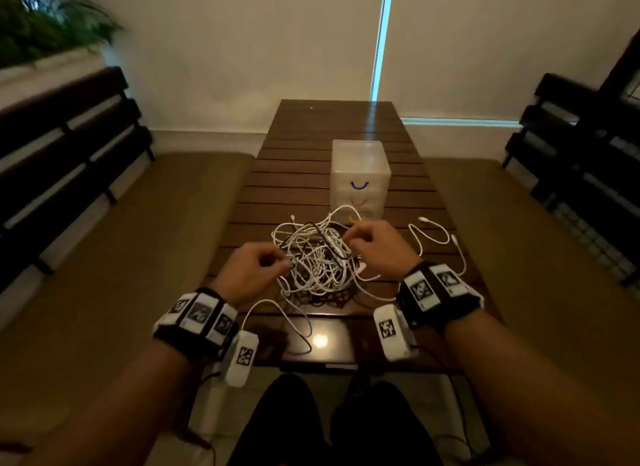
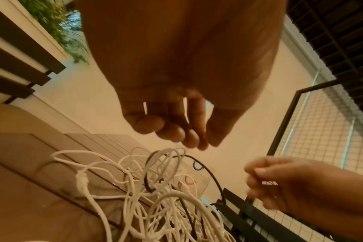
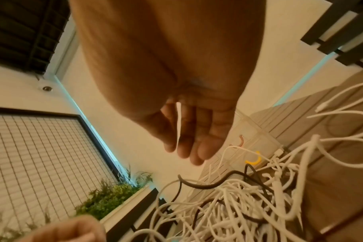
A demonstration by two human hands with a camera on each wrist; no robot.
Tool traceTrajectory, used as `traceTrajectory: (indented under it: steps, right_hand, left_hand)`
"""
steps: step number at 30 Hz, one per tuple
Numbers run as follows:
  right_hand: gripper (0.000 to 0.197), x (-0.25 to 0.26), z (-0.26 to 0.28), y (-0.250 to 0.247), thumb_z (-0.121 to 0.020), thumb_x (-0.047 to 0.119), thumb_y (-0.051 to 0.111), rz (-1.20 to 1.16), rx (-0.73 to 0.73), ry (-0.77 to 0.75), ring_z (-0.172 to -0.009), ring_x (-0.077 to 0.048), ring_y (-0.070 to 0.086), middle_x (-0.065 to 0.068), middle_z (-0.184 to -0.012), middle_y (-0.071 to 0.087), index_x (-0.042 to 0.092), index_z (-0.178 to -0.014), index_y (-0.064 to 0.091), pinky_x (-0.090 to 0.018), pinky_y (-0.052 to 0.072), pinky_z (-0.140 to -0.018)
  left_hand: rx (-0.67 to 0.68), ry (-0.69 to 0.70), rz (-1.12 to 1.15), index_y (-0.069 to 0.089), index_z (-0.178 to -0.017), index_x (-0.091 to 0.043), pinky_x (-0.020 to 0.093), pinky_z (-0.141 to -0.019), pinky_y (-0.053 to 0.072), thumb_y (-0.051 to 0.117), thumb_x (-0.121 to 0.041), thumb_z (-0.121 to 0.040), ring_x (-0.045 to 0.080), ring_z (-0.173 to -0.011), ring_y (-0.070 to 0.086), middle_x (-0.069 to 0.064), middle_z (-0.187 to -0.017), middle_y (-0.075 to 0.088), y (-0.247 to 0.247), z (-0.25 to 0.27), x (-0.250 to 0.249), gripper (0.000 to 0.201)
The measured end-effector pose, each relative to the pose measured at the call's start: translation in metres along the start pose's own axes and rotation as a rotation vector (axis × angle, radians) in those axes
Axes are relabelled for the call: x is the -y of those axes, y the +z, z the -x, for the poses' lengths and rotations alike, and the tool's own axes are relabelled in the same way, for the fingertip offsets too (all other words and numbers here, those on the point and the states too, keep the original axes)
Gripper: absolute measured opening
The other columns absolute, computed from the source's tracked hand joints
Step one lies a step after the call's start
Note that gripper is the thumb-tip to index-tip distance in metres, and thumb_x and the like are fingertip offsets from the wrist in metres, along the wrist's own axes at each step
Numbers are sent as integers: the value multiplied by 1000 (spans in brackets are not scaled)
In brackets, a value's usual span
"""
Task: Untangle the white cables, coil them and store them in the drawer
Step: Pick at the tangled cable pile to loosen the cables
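Seated at the slatted wooden table (image 1: pixel 298 174), you worked both hands at a heap of white cables (image 1: pixel 317 257) lying between them. Your left hand (image 1: pixel 254 269) hovered at the heap's left edge, fingers curled together, thumb and forefinger nearly meeting just above a loop; whether they pinched a strand could not be told. The thin, smooth, springy cables were knotted in overlapping loops, with at least one black cable (image 1: pixel 304 230) threaded through them. Your right hand (image 1: pixel 377 245) hung at the heap's far right, fingers loosely bent, its grip also unclear. Loose white ends trailed right, toward the table edge. Beyond the heap, just past your right hand, stood the translucent plastic drawer unit (image 1: pixel 360 178), closed, with coloured curved handles.
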State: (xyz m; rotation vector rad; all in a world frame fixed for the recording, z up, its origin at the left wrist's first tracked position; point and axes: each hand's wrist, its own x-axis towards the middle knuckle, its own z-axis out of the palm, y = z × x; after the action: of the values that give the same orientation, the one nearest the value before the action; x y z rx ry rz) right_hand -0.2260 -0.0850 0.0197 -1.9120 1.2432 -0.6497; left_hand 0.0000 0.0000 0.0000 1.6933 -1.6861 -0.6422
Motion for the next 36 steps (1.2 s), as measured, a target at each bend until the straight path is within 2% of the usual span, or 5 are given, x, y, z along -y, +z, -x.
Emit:
traceTrajectory:
  steps: [9, 20, 27, 33, 36]
  right_hand:
    - [28, -28, -38, 24, -89, -3, 50, 193, 169, 50, -92, -15, 60, -8, -105, 70, 6, -106, 70, -27, 46, -79]
    - [14, -97, -4, -8, -85, -7, 62, 210, 220, 256, -55, -7, 61, -3, -71, 66, 0, -95, 67, -11, 44, -47]
    - [19, -77, -10, 17, -89, 9, 55, 132, -15, 49, -72, -15, 64, -1, -82, 69, 22, -88, 69, -28, 51, -68]
    - [35, -67, -25, 42, -81, 46, 70, 491, 202, -44, -96, -11, 52, 3, -106, 52, 33, -114, 67, -32, 48, -84]
    - [25, -84, -32, 34, -81, 24, 70, 451, 123, 68, -76, -10, 55, 7, -83, 56, 31, -105, 70, -25, 42, -63]
  left_hand:
    - [48, 145, -462, 58, -125, -39, 45, -112, 22, 41, -50, -96, 19, -137, 32, -11, -141, 48, 57, -67, -13, 35]
    - [92, 187, -458, 70, -69, -20, 35, -95, 38, 72, -43, -78, 22, -110, 41, -2, -105, 54, 76, -26, 17, 25]
    - [16, 149, -277, 62, -69, -25, 33, -86, 46, 77, -35, -76, 13, -99, 46, -6, -100, 49, 86, -16, 24, 19]
    - [-97, 59, -192, 59, -98, -22, 26, -89, 44, 78, -30, -74, 11, -102, 48, -10, -106, 46, 84, -16, 28, 32]
    - [-110, -8, -146, 56, -116, -22, 26, -92, 43, 78, -31, -75, 11, -108, 48, -6, -115, 52, 77, -19, 31, 47]
